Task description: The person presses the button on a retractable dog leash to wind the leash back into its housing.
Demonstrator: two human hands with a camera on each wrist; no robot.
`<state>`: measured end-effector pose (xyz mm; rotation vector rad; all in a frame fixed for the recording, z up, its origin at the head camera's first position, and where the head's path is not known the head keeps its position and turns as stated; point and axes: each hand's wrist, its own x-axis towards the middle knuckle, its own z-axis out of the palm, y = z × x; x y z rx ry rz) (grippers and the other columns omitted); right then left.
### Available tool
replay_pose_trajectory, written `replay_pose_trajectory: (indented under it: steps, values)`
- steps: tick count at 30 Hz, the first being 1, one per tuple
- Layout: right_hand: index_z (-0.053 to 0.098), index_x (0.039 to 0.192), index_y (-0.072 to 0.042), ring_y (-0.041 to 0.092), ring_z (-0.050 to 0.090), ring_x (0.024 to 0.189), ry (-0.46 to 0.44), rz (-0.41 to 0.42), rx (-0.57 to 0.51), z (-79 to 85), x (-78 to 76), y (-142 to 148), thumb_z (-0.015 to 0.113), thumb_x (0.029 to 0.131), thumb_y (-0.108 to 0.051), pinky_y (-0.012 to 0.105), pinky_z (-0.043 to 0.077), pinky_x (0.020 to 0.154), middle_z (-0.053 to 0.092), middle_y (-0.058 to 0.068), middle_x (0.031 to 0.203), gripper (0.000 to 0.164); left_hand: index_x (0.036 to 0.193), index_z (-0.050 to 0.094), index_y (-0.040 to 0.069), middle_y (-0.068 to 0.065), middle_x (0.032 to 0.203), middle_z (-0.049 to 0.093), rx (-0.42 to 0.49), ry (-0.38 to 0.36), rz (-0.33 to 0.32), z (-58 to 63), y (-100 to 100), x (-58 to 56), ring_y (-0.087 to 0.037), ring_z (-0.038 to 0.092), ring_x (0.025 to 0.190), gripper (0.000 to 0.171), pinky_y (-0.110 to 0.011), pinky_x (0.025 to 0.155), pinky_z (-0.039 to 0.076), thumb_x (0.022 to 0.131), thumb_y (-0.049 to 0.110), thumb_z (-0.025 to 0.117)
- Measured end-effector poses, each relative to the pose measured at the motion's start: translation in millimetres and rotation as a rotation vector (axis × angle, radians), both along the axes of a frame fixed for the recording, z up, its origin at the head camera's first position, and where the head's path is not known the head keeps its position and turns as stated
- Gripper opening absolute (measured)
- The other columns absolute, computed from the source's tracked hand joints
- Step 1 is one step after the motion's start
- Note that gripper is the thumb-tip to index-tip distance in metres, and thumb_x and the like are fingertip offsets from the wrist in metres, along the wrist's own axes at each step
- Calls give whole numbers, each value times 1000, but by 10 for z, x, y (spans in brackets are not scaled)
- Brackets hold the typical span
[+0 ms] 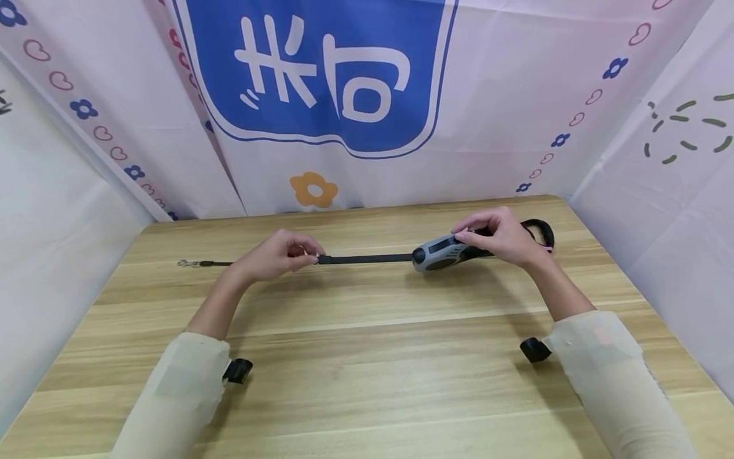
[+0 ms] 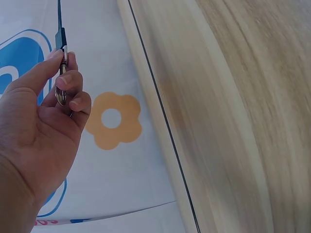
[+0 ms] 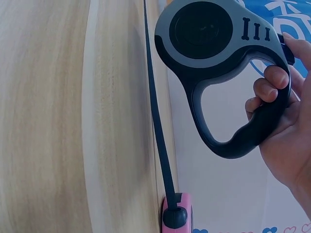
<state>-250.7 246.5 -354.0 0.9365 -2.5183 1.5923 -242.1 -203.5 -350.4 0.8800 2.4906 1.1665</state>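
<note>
My right hand (image 1: 504,239) grips the black handle of a grey-and-black retractable dog leash (image 3: 228,29), fingers curled through the loop and thumb at the button. From its housing a black strap (image 1: 369,259) runs left, pulled straight above the table, to my left hand (image 1: 275,258). That hand pinches the metal snap clip (image 2: 61,90) at the strap's end. Behind the right hand lies a second, pink leash (image 3: 183,221), mostly hidden in the head view. Its dark strap (image 3: 154,107) stretches along the table, and another metal clip (image 1: 188,262) lies at the far left.
The wood-grain table (image 1: 344,370) is bordered by a white printed cloth backdrop (image 1: 487,127) at the back and sides. Small black devices (image 1: 237,370) are attached at both sleeve cuffs.
</note>
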Motion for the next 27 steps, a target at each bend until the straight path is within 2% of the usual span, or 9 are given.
replay_pose_trajectory:
  steps: [4, 12, 15, 23, 27]
  values:
    - [78, 103, 3, 5, 40, 57, 2, 0, 1, 2, -3, -9, 70, 94, 3, 25, 33, 50, 68, 3, 72, 12, 114, 73, -3, -17, 91, 67, 5, -1, -5, -11, 15, -7, -12, 45, 59, 16, -24, 54, 38, 102, 2, 64]
    - [78, 102, 4, 6, 39, 56, 2, 15, -13, -2, -18, -43, 70, 94, 4, 25, 32, 50, 66, 3, 71, 12, 115, 73, -1, -15, 93, 69, -5, 22, -6, -23, 55, -19, -13, 48, 61, 16, -24, 56, 42, 102, 2, 64]
    - [77, 102, 5, 6, 42, 58, 11, 28, -19, -9, -34, -62, 69, 93, 5, 24, 34, 52, 69, 2, 73, 12, 115, 73, -1, -16, 95, 70, -3, 26, -9, -31, 66, -24, -13, 48, 62, 17, -25, 56, 43, 102, 2, 64]
    - [77, 102, 5, 7, 45, 59, 17, 43, -34, -20, -37, -79, 69, 93, 5, 23, 37, 54, 74, 0, 79, 12, 113, 73, -3, -23, 94, 67, 27, -8, -11, -31, 82, -28, -11, 44, 59, 15, -24, 55, 39, 101, -1, 63]
    - [77, 102, 6, 8, 47, 60, 7, 47, -36, -22, -33, -94, 69, 93, 6, 23, 38, 56, 74, 1, 79, 12, 113, 73, -3, -22, 91, 67, 26, -10, -16, -46, 79, -24, -9, 42, 57, 15, -23, 54, 37, 101, -2, 63]
